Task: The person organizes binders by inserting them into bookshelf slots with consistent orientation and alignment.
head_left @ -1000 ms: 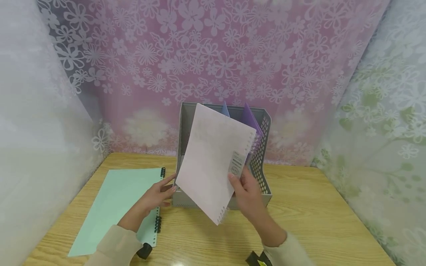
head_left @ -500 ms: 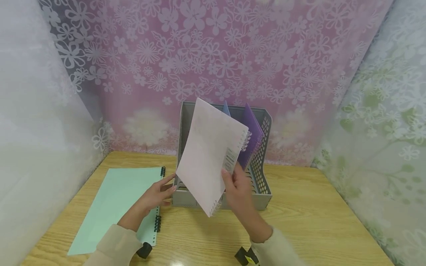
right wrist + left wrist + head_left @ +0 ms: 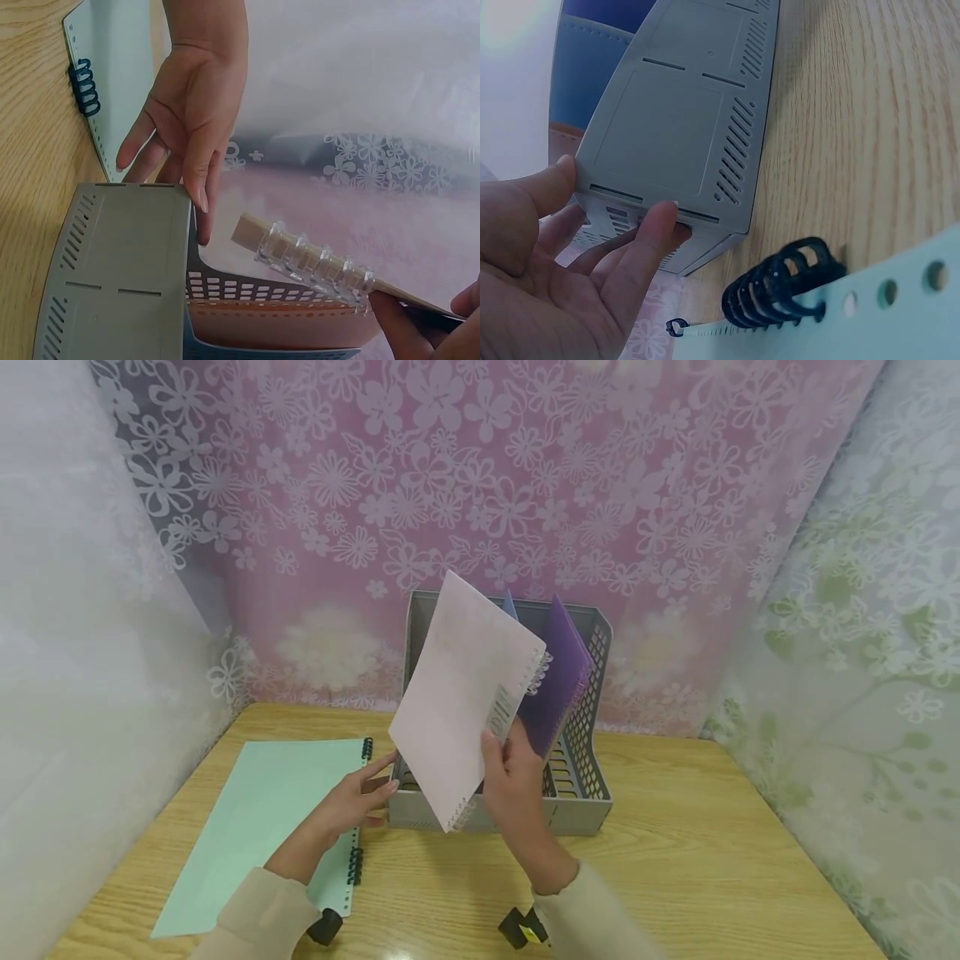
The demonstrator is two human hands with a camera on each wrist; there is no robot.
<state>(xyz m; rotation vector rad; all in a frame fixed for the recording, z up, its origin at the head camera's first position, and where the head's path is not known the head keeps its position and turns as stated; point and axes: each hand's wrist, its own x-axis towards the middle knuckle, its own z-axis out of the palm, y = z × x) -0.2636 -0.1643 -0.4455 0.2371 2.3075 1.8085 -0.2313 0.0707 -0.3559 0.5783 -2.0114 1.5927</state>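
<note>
My right hand (image 3: 517, 797) pinches a pale pink spiral notebook (image 3: 461, 685) by its bound edge, thumb on the cover near a printed label. The notebook hangs tilted in front of and above the grey desktop file holder (image 3: 577, 817), apart from the holder in the right wrist view. My left hand (image 3: 341, 806) holds the holder's front left corner, with thumb and fingers round the edge in the left wrist view (image 3: 592, 255). Inside the holder stand a purple notebook (image 3: 558, 677), a blue one (image 3: 262, 351) and a brownish one (image 3: 289, 322).
A mint-green ring binder notebook (image 3: 262, 818) with black rings (image 3: 780, 285) lies on the wooden table (image 3: 690, 860), left of the holder. A pink flowered curtain (image 3: 480, 485) hangs behind, with pale curtains at both sides.
My right hand has carried the pink notebook leftward and slightly up, and more of the purple notebook and the holder's slotted floor shows. My left hand stays at the corner.
</note>
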